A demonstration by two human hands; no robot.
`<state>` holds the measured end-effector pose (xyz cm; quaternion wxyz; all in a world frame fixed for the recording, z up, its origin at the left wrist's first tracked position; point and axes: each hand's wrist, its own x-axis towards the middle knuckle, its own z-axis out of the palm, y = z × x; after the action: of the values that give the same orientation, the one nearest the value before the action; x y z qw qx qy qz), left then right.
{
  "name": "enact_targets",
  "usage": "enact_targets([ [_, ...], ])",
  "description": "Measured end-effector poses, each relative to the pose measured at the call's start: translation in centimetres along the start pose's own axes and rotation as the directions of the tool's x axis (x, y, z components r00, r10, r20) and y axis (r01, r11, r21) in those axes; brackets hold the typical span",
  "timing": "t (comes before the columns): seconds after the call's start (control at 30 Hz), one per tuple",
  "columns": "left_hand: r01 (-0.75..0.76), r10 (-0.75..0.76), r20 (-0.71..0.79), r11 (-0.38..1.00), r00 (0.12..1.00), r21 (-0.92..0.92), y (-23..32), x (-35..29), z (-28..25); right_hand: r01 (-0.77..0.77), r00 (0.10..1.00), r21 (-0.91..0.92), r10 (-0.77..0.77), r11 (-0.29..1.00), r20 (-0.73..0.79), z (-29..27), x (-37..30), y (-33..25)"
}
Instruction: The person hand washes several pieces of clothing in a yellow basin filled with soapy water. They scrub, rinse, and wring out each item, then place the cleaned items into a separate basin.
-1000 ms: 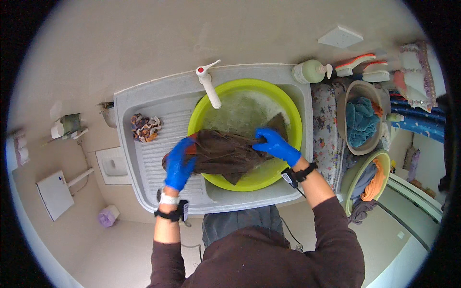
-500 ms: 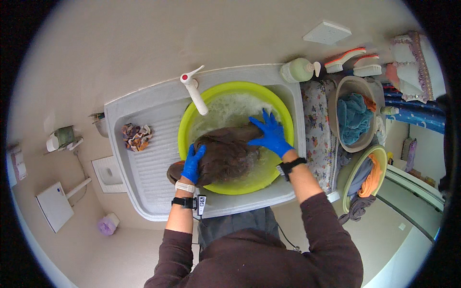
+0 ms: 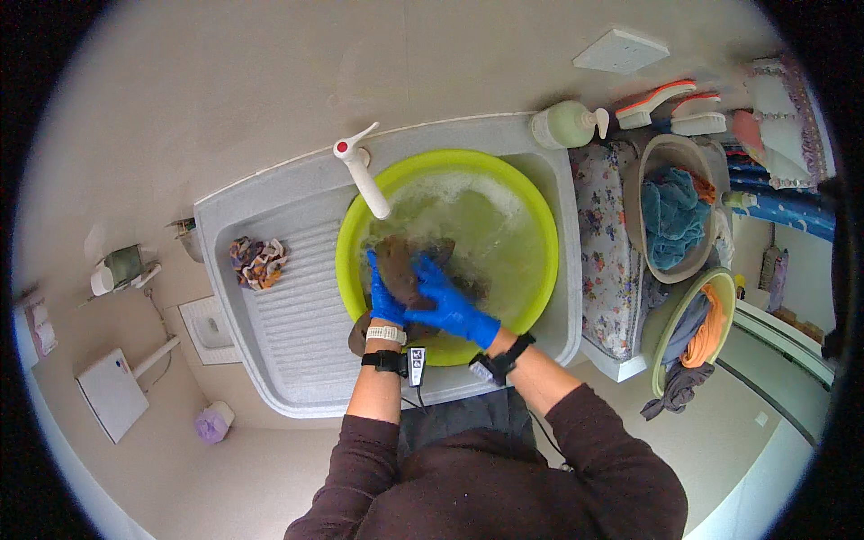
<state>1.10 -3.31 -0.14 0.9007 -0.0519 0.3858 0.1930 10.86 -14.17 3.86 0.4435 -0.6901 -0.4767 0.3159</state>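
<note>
Presently, the left hand (image 3: 384, 299) and the right hand (image 3: 450, 309) grip brown cloth (image 3: 396, 265) between them, at left inside the basin (image 3: 550, 243).

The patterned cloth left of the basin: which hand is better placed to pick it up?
Probably the left hand: it is nearer the patterned cloth, while the right hand lies farther right. Both are at the brown cloth.

Home laundry area: sudsy basin (image 3: 550, 256), ribbed sink (image 3: 306, 333), 2 brushes (image 3: 650, 103), clothes tub (image 3: 666, 151).
</note>
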Motion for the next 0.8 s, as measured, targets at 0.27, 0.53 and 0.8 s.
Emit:
enact_targets([
  [0.27, 0.054, -0.058, 0.016, 0.977, 0.998, 0.208, -1.4, -3.5, 2.9, -0.223, 0.969, -0.139, 0.204, 0.965, -0.143, 2.1, 2.6, -5.1],
  [0.53, -0.043, 0.072, -0.125, 0.974, 0.990, 0.224, 0.8, -4.9, 0.3, -0.266, 0.889, -0.047, 0.226, 0.963, -0.398, -4.0, 5.9, 3.4],
  [0.8, -0.133, 0.137, -0.015, 0.978, 0.990, 0.161, 1.0, -2.8, -0.5, -0.673, 0.718, 0.143, 0.596, 0.725, 0.360, -2.8, 5.0, 5.5],
])
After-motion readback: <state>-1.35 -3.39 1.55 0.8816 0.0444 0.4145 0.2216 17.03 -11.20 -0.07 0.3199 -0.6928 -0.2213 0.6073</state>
